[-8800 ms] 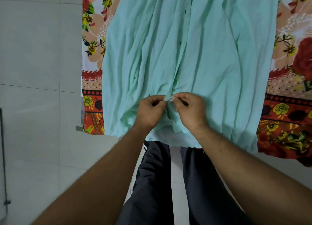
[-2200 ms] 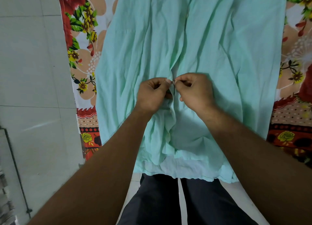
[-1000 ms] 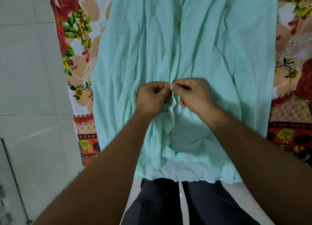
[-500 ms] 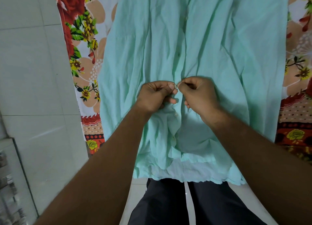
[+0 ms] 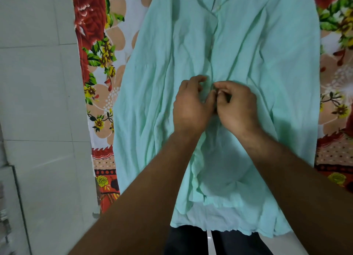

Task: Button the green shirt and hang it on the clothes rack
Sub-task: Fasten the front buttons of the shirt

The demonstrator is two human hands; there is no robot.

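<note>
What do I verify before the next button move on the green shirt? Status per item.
1. green shirt spread front-up on floral cloth: ok.
2. right hand pinches the placket: ok.
3. left hand gripping fabric: cannot tell.
4. Current button through its hole: cannot tell, the hands cover it.
5. Placket closed at the top: not ok, it gapes.

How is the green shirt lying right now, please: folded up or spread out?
Spread out. The green shirt lies full-length, front up and creased, on the floral cloth; no fold doubles it over.
</note>
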